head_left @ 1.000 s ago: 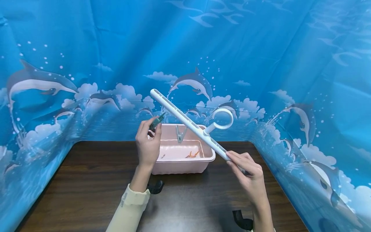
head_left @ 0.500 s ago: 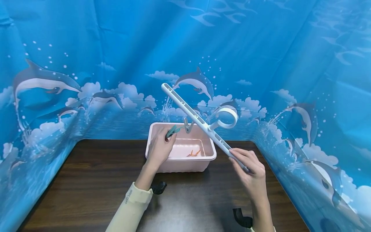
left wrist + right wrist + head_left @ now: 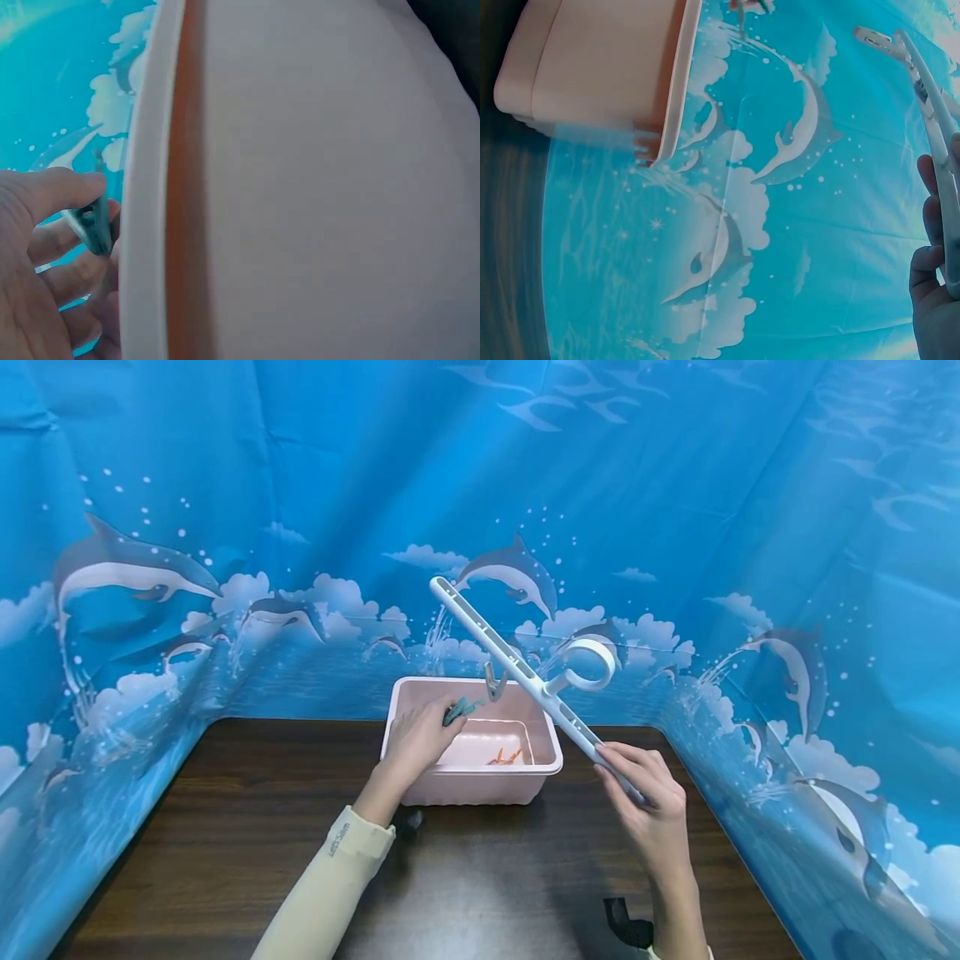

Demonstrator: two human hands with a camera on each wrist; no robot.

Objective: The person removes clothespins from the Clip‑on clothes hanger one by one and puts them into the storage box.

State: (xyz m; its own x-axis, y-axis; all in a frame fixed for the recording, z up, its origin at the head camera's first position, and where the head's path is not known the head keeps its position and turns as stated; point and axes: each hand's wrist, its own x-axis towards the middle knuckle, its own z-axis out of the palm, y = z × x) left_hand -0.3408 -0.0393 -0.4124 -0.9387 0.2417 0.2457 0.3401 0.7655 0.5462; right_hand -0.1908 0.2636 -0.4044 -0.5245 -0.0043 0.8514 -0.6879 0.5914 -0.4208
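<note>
In the head view my left hand (image 3: 422, 737) pinches a green clothespin (image 3: 459, 710) over the left side of a pink plastic bin (image 3: 480, 787). The left wrist view has the clothespin (image 3: 94, 225) between thumb and fingers, beside the bin's rim. My right hand (image 3: 649, 797) grips the lower end of a white slotted hanger bar (image 3: 498, 647), which slants up to the left above the bin. A ring-shaped hook (image 3: 592, 664) stands out from its middle. Just below the bar hangs a grey-beige clothespin (image 3: 494, 683); how it is attached is hard to see.
Small orange pieces, perhaps clothespins (image 3: 506, 757), lie on the bin's floor. The bin stands on a dark wooden table (image 3: 480, 877). A blue dolphin-print curtain (image 3: 360, 485) surrounds the table's back and sides.
My left hand has moved right and down with the green clothespin, from beside the bar's upper end to over the bin. The hanger bar has shifted slightly right, the grey-beige clothespin along with it.
</note>
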